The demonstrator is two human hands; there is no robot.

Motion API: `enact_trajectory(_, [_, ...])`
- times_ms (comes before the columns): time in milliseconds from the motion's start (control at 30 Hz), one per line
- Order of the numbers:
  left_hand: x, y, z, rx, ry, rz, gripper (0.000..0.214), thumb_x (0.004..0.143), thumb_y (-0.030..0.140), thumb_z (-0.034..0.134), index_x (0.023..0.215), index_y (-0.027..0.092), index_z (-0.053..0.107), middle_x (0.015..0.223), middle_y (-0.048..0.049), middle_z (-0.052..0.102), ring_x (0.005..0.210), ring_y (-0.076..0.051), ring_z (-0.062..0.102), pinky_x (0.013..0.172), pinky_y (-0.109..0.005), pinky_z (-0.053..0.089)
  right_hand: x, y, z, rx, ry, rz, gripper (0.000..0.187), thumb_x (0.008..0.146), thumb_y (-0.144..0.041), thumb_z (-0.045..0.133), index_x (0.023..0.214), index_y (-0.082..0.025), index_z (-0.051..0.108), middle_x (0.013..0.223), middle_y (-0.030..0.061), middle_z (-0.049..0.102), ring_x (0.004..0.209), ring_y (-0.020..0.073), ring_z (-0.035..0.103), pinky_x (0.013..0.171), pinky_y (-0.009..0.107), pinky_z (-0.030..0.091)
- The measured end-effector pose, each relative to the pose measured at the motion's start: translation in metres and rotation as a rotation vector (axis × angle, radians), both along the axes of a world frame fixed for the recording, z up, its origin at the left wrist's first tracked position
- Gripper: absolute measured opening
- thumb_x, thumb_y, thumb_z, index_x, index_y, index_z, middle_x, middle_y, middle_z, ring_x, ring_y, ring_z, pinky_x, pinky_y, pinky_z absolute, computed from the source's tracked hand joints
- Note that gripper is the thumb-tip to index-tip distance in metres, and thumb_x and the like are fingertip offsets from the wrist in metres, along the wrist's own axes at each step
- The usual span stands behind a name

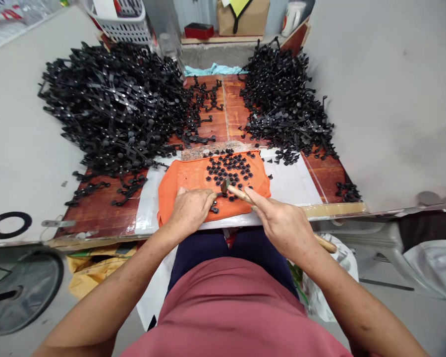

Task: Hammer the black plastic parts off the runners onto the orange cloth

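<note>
My right hand (281, 223) is wrapped round the wooden handle of a hammer (241, 193). The hammer's dark head is down at the orange cloth (171, 181), close to the fingertips of my left hand (192, 208). Those fingers are closed on a small black part (214, 209), most of it hidden under the hand. Several small black round pieces with short stems (228, 168) stand on the cloth just beyond the hammer head.
A big heap of black bracket-like parts (122, 104) rises at the left, and another black heap (286, 99) at the right. Loose black parts (348, 192) lie near the table's right edge. Behind stand a white basket (124, 27), a red box (198, 31) and a mug (293, 19).
</note>
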State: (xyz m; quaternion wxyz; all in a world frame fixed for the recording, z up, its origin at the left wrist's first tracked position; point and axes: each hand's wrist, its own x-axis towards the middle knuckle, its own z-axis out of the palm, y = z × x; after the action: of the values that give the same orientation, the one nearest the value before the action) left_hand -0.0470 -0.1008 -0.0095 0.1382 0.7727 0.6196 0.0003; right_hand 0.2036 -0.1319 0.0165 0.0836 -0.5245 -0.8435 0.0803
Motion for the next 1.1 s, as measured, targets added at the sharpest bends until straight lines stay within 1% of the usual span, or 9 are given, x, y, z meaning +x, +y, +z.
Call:
enact_trajectory(167, [0.002, 0.000, 0.002, -0.016, 0.009, -0.001, 0.043, 0.108, 0.034, 0.028, 0.088, 0.021, 0.064, 0.092, -0.0082, 0.078, 0.092, -0.028, 0.071, 0.083, -0.040, 0.037, -0.004, -0.005, -0.006, 0.004, -0.110, -0.038, 0.052, 0.107, -0.028, 0.044, 0.160, -0.032, 0.043, 0.090, 0.0045, 0.079, 0.069, 0.0202, 0.072, 0.060, 0.028, 0.044])
enact_trajectory(367, [-0.016, -0.002, 0.010, -0.039, -0.193, -0.189, 0.035, 0.105, 0.036, 0.040, 0.136, 0.023, 0.051, 0.109, -0.0068, 0.076, 0.100, -0.025, 0.070, 0.096, -0.042, 0.043, -0.003, 0.003, -0.002, -0.040, -0.128, -0.003, 0.049, 0.109, -0.034, 0.042, 0.158, -0.032, 0.044, 0.084, 0.0041, 0.079, 0.070, 0.0214, 0.073, 0.060, 0.028, 0.043])
enact_trajectory(567, [-0.024, -0.007, 0.004, -0.069, -0.298, -0.362, 0.033, 0.104, 0.033, 0.042, 0.130, 0.027, 0.061, 0.115, -0.0073, 0.073, 0.104, -0.023, 0.068, 0.092, -0.034, 0.049, 0.000, 0.007, -0.005, -0.037, -0.061, -0.016, 0.049, 0.108, -0.034, 0.044, 0.157, -0.034, 0.047, 0.091, 0.0061, 0.081, 0.073, 0.0228, 0.074, 0.063, 0.029, 0.047])
enact_trajectory(667, [-0.018, -0.011, 0.001, -0.073, -0.424, -0.248, 0.028, 0.105, 0.036, 0.040, 0.116, 0.025, 0.063, 0.101, -0.0043, 0.073, 0.091, -0.020, 0.068, 0.085, -0.031, 0.050, 0.010, 0.002, -0.010, -0.042, 0.097, -0.043, 0.049, 0.108, -0.035, 0.044, 0.156, -0.034, 0.049, 0.096, 0.0065, 0.081, 0.077, 0.0242, 0.076, 0.068, 0.031, 0.052])
enact_trajectory(767, [-0.014, -0.015, 0.001, -0.120, -0.637, 0.016, 0.026, 0.103, 0.041, 0.042, 0.104, 0.023, 0.060, 0.072, 0.0028, 0.057, 0.063, -0.014, 0.056, 0.065, -0.026, 0.048, 0.023, -0.009, -0.014, -0.083, 0.373, -0.102, 0.050, 0.107, -0.033, 0.045, 0.156, -0.034, 0.049, 0.117, 0.0068, 0.079, 0.096, 0.0257, 0.076, 0.083, 0.035, 0.056])
enact_trajectory(833, [-0.012, -0.018, 0.003, -0.224, -0.869, 0.215, 0.026, 0.099, 0.048, 0.050, 0.104, 0.023, 0.058, 0.071, 0.0053, 0.049, 0.055, -0.011, 0.048, 0.053, -0.022, 0.045, 0.028, -0.015, -0.015, -0.140, 0.556, -0.109, 0.049, 0.107, -0.033, 0.044, 0.155, -0.033, 0.051, 0.129, 0.0056, 0.075, 0.107, 0.0239, 0.074, 0.092, 0.034, 0.054])
enact_trajectory(933, [-0.002, -0.022, 0.007, -0.377, -1.193, 0.403, 0.040, 0.086, 0.058, 0.067, 0.103, 0.023, 0.056, 0.077, 0.0057, 0.049, 0.055, -0.009, 0.049, 0.049, -0.021, 0.047, 0.021, -0.020, -0.015, -0.262, 0.716, -0.121, 0.038, 0.103, -0.034, 0.050, 0.137, -0.025, 0.066, 0.107, 0.0031, 0.078, 0.090, 0.0192, 0.073, 0.081, 0.028, 0.054])
enact_trajectory(1000, [0.009, -0.026, 0.007, -0.422, -1.300, 0.448, 0.048, 0.080, 0.061, 0.074, 0.103, 0.023, 0.056, 0.075, 0.0061, 0.051, 0.056, -0.009, 0.052, 0.051, -0.022, 0.050, 0.006, -0.021, -0.015, -0.327, 0.785, -0.145, 0.022, 0.095, -0.036, 0.062, 0.108, -0.021, 0.073, 0.083, -0.0005, 0.073, 0.073, 0.0162, 0.066, 0.068, 0.024, 0.050])
enact_trajectory(1100, [0.024, -0.034, 0.003, -0.415, -1.357, 0.433, 0.051, 0.080, 0.063, 0.073, 0.106, 0.023, 0.054, 0.073, 0.0057, 0.056, 0.056, -0.011, 0.055, 0.055, -0.024, 0.052, -0.020, -0.020, -0.016, -0.388, 0.893, -0.150, 0.013, 0.085, -0.033, 0.071, 0.088, -0.021, 0.067, 0.077, -0.0024, 0.069, 0.070, 0.0142, 0.061, 0.065, 0.023, 0.047])
